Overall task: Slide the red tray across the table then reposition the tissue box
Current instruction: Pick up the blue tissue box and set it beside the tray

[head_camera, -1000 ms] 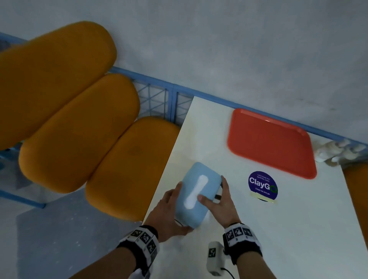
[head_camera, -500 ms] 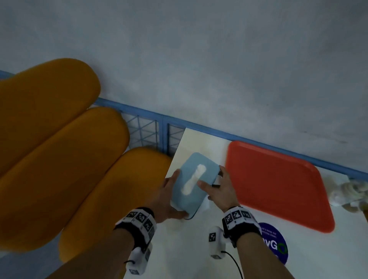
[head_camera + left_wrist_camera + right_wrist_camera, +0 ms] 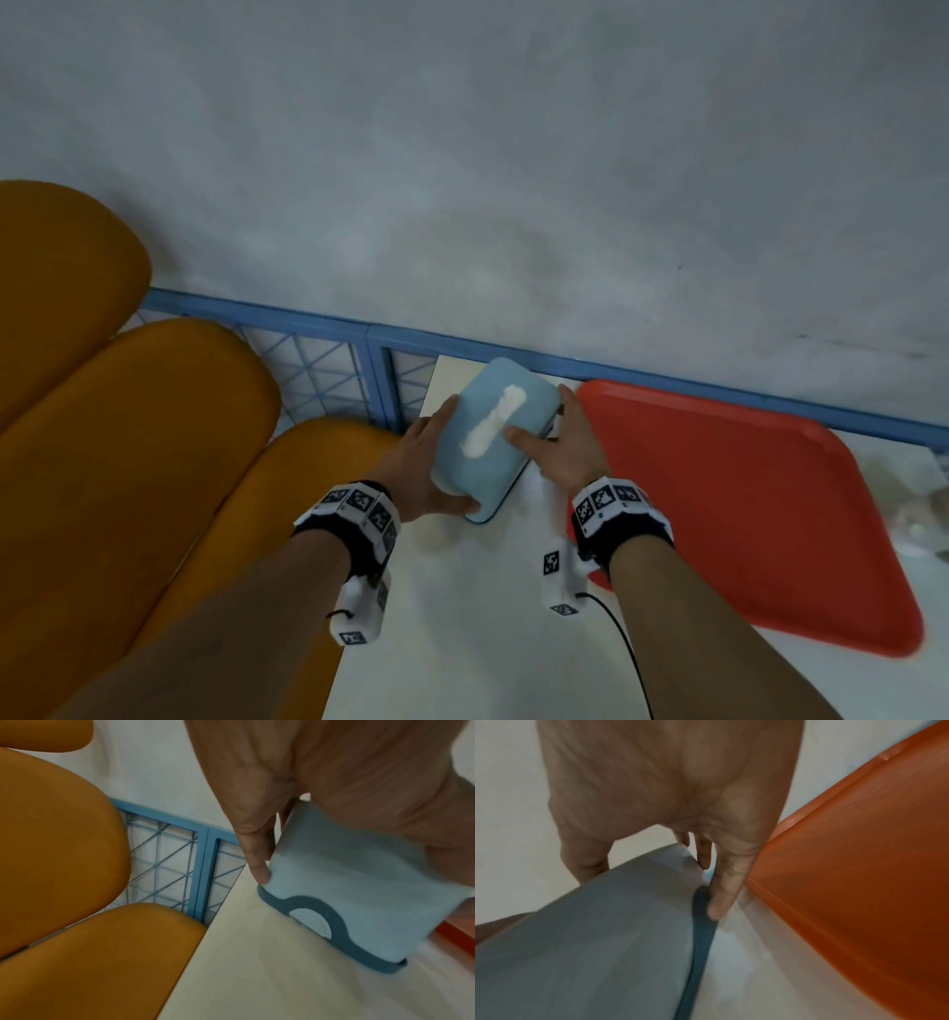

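A light blue tissue box (image 3: 457,457) with a white tissue in its top slot sits at the far left corner of the white table (image 3: 462,616). My left hand (image 3: 426,462) grips its left side, thumb round the near end. My right hand (image 3: 565,447) holds the right side, thumb on top. The left wrist view shows the box (image 3: 347,882) with its dark blue base low over the table and my fingers (image 3: 257,862) on its side. The red tray (image 3: 744,514) lies just right of the box; in the right wrist view its rim (image 3: 859,862) is beside my little finger (image 3: 721,894).
Orange padded seats (image 3: 128,462) run along the table's left edge. A blue mesh rail (image 3: 328,360) and a grey wall (image 3: 513,180) close off the far side. Blurred white items (image 3: 924,514) sit at the far right.
Both hands have carried the tissue box away from me, from the near left part of the table to the far left corner beside the tray. The tray has stayed put.
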A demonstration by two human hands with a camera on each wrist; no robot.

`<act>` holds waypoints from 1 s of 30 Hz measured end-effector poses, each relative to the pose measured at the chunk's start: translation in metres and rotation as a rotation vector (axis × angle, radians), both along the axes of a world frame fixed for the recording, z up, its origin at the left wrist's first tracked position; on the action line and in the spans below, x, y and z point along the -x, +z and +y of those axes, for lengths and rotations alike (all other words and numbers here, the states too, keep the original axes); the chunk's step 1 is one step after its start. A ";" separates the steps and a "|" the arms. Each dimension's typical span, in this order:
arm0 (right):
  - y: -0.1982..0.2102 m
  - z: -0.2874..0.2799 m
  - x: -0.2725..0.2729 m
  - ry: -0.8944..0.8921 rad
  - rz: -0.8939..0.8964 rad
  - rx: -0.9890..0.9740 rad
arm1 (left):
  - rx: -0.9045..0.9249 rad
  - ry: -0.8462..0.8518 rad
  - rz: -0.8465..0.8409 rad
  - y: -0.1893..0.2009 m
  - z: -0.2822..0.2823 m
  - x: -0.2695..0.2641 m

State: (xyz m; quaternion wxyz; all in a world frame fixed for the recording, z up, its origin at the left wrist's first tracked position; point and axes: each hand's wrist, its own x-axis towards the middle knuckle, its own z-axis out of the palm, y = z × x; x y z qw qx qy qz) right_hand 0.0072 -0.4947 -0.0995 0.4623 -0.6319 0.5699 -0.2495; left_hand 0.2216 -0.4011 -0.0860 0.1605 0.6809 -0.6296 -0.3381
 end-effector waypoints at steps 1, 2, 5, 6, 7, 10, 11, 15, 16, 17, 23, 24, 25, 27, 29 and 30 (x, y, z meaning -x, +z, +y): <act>0.003 -0.002 0.000 -0.003 0.060 0.013 | 0.016 -0.002 -0.019 0.001 0.000 0.001; 0.006 -0.004 0.001 -0.004 0.134 0.031 | 0.053 0.002 -0.043 0.003 0.002 0.005; 0.015 -0.012 -0.002 0.020 0.269 0.100 | 0.198 -0.017 -0.145 0.012 0.017 0.029; 0.018 -0.015 -0.003 0.043 0.293 0.107 | 0.207 -0.040 -0.190 0.011 0.022 0.036; 0.020 -0.017 -0.006 0.074 0.323 0.104 | 0.199 -0.070 -0.249 0.009 0.027 0.042; 0.022 -0.018 -0.011 0.143 0.394 0.084 | 0.192 -0.121 -0.406 -0.006 0.030 0.042; 0.021 -0.016 -0.012 0.131 0.395 0.071 | 0.205 -0.128 -0.414 -0.007 0.029 0.038; 0.020 0.012 -0.012 -0.014 0.447 0.098 | 0.218 -0.186 -0.402 0.001 0.015 0.006; 0.017 0.022 -0.013 -0.069 0.464 0.145 | 0.196 -0.184 -0.398 0.004 0.009 -0.007; 0.015 0.033 -0.014 -0.121 0.459 0.184 | 0.165 -0.181 -0.373 0.006 0.002 -0.019; -0.003 0.061 -0.021 -0.226 0.254 0.145 | 0.108 -0.127 -0.076 0.013 -0.017 -0.050; -0.003 0.059 -0.021 -0.201 0.222 0.129 | 0.106 -0.068 -0.017 0.011 -0.019 -0.050; 0.002 0.060 -0.019 -0.156 0.220 0.129 | 0.104 -0.010 0.027 0.012 -0.020 -0.047; 0.005 0.059 -0.017 -0.062 0.327 0.159 | 0.073 0.045 0.036 0.004 -0.024 -0.041; 0.011 0.061 -0.017 -0.039 0.442 0.222 | 0.059 0.053 -0.022 0.004 -0.025 -0.037; 0.012 0.061 -0.017 -0.049 0.481 0.260 | 0.059 0.049 -0.032 0.004 -0.027 -0.037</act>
